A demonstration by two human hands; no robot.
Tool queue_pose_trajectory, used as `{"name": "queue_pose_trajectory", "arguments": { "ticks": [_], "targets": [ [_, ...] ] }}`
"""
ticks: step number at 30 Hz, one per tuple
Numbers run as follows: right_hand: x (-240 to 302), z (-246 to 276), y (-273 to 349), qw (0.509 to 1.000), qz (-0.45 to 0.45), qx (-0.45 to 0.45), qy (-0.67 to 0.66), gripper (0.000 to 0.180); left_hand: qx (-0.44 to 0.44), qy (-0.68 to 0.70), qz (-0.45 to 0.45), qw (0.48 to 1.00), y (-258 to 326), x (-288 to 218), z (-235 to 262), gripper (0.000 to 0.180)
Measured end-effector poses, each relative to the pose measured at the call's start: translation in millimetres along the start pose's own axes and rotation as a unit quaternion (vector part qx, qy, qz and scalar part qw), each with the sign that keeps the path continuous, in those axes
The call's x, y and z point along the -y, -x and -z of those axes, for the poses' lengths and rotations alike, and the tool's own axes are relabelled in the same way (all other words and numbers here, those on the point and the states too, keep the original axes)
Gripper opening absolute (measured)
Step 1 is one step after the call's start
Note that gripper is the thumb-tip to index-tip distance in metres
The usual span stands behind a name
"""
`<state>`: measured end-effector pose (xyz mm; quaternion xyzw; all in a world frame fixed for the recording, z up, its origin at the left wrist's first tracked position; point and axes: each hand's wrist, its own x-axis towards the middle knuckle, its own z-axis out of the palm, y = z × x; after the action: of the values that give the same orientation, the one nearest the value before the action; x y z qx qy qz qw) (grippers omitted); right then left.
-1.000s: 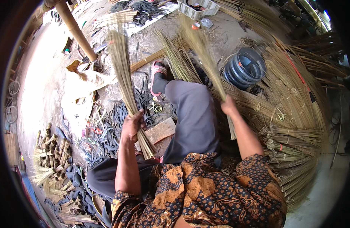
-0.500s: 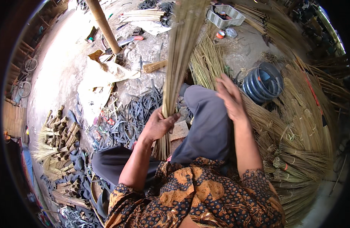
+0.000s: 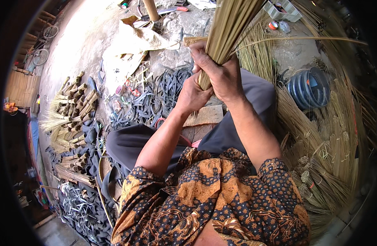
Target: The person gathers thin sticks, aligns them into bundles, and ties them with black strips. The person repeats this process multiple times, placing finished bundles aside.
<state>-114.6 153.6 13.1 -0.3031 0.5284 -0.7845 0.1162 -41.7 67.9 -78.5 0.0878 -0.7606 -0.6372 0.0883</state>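
Both my hands are wrapped round a long bundle of dry stalks (image 3: 233, 28), held upright and leaning a little to the right above my lap. My left hand (image 3: 194, 95) closes on its lower end. Just above it, my right hand (image 3: 222, 76) grips the bundle with the thumb laid across the front. One loose stalk (image 3: 303, 38) juts out from the bundle to the right. Below my hands a wooden board (image 3: 205, 115) lies between my legs. The bundle's top runs out of the picture.
Black rubber strips (image 3: 155, 96) lie tangled left of centre. Short tied bundles (image 3: 76, 100) are piled at far left. To the right stand a blue clear tub (image 3: 307, 88) and heaps of stalks (image 3: 328, 164). A knife (image 3: 172, 10), a bamboo post (image 3: 151, 9) and a white crate (image 3: 285, 11) are farther off.
My right hand, open and apart before, now grips the bundle beside my left. The bundle has moved up and right, and one stalk now sticks out sideways. The whole view has shifted.
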Motion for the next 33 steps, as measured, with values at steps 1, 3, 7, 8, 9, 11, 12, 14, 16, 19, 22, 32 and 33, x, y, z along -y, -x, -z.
{"name": "queue_pose_trajectory", "arguments": {
  "ticks": [1, 3, 7, 8, 9, 11, 12, 14, 16, 19, 22, 32, 33],
  "targets": [
    [-3.6, 0.7, 2.1, 0.999, -0.018, 0.021, 0.032, 0.02, 0.018, 0.023, 0.007, 1.0, 5.3, 9.4, 3.8, 0.032],
    [-13.7, 7.0, 9.7, 0.993, -0.023, 0.074, 0.088, 0.018, 0.023, 0.049, 0.035, 0.998, 15.1, 29.9, 3.9, 0.025],
    [-70.3, -0.8, 40.9, 0.987, -0.018, 0.056, 0.148, 0.017, -0.042, -0.025, -0.004, 0.999, 30.3, 75.1, -3.7, 0.029],
    [-86.1, -1.2, 51.4, 0.981, -0.096, 0.064, 0.159, 0.018, -0.059, -0.076, -0.047, 0.994, 33.2, 85.8, -4.9, 0.031],
    [-102.3, -6.0, 59.6, 0.971, -0.139, 0.064, 0.183, 0.017, -0.091, -0.105, -0.105, 0.985, 33.9, 95.5, -8.6, 0.035],
    [-123.2, -1.5, 66.8, 0.979, -0.091, 0.08, 0.165, 0.02, -0.086, -0.095, -0.066, 0.99, 33.9, 111.9, -11.0, 0.041],
    [-129.8, -0.3, 67.9, 0.973, -0.111, 0.069, 0.188, 0.021, -0.098, -0.06, -0.082, 0.99, 34.1, 117.6, -12.2, 0.045],
    [-133.7, 3.5, 68.9, 0.972, -0.1, 0.092, 0.192, 0.02, -0.097, -0.033, -0.033, 0.994, 35.5, 125.4, -14.1, 0.044],
    [-131.9, 7.7, 64.2, 0.968, -0.105, 0.094, 0.207, 0.019, -0.107, -0.037, -0.073, 0.991, 34.2, 130.0, -16.5, 0.044],
    [-130.0, 8.8, 63.3, 0.964, -0.13, 0.101, 0.207, 0.019, -0.105, -0.063, -0.062, 0.99, 36.1, 136.0, -21.6, 0.044],
    [-134.2, 9.6, 69.6, 0.975, -0.066, 0.071, 0.198, 0.012, -0.113, -0.002, -0.062, 0.992, 31.6, 145.5, -26.3, 0.054],
    [-74.9, 42.5, -4.1, 0.989, -0.142, -0.019, 0.043, 0.024, -0.018, -0.017, 0.156, 0.987, 43.3, 100.1, -34.7, 0.027],
    [-64.7, 47.6, -8.0, 0.993, -0.111, 0.005, -0.029, 0.036, 0.013, -0.027, 0.133, 0.991, 40.5, 86.6, -30.0, 0.028]
  ]
}}
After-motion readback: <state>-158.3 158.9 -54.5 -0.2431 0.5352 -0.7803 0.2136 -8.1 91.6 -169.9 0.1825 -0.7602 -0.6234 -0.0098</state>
